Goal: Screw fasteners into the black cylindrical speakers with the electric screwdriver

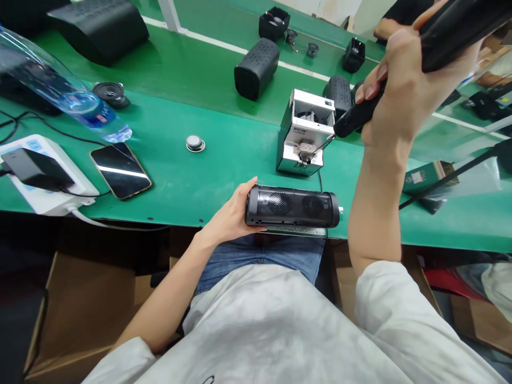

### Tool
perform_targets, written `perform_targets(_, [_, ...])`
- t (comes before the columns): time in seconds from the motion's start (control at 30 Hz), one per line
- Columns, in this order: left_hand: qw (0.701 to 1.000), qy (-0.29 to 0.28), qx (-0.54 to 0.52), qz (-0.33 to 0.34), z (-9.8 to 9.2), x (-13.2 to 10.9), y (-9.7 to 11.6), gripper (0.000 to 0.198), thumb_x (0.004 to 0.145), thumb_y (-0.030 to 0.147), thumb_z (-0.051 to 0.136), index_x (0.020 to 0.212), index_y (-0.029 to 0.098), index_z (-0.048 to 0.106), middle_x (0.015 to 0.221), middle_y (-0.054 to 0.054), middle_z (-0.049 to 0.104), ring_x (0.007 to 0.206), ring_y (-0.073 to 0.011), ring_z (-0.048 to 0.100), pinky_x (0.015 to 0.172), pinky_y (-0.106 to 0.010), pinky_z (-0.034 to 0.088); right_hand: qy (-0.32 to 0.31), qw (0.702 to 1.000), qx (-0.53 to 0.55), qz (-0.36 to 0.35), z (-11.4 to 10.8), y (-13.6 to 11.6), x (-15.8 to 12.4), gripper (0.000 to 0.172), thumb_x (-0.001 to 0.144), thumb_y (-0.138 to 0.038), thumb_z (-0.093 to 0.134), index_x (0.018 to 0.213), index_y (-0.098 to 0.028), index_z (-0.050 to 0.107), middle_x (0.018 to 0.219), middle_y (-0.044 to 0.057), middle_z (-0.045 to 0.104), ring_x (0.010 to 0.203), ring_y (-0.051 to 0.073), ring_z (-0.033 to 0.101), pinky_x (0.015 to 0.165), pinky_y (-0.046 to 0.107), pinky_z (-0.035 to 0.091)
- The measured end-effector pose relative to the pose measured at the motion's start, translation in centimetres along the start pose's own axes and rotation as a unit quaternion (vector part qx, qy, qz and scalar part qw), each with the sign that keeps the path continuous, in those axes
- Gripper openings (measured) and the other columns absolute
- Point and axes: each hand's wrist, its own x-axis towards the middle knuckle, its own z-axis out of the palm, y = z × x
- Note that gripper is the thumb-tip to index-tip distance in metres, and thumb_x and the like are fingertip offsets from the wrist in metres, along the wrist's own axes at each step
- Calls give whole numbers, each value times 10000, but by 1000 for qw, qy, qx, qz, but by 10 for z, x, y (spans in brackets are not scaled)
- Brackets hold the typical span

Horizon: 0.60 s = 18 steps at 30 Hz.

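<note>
My left hand (228, 216) is closed around the left end of a black speaker (295, 209), which lies sideways at the bench's front edge with two round perforated drivers facing up. Raised on the right, my right hand (404, 90) grips a black electric screwdriver (456, 34). Its thin bit points down and left to the front opening of a silver screw feeder (298, 130). I cannot tell whether a screw is on the bit. The feeder stands just behind the speaker.
A phone (120, 170), a white power strip (48, 170), a plastic bottle (76, 101) and a small round driver (195, 143) are on the green bench (172, 186). Black speaker housings (257, 66) stand farther back. At right lies a green box (428, 177). Another person's arm (386, 29) shows at the back.
</note>
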Motion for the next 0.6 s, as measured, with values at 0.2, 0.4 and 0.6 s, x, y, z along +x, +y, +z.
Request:
perform_targets(0.2, [1000,-3,2,-3,-1,0,-2,1477,795,303,1055,1854,306,26,1729,-246,446,1607,-460,533,1313,-649,510,-205,970,-45,122,12,-12,13,475,1096,50,454,975,-359,246,669,-177,435,450,115,395,483,329,494])
perform_targets(0.4, [1000,-2,-1,-8,-1,0,-3,1448,808,341,1046,1856,299,46,1763,-245,426,1619,-457,528,1331,-629,496,-80,988,-91,96,16,1,9,459,1087,62,458,1006,-362,301,775,-144,516,448,100,360,440,382,402])
perform_targets(0.6, [1000,-2,1,-6,-1,1,-2,1460,800,355,1052,1856,295,45,1732,-247,455,1590,-459,553,1309,-628,521,-118,967,-170,151,-9,-13,-13,323,1060,-332,766,1035,-380,447,842,-73,525,662,129,435,558,342,538])
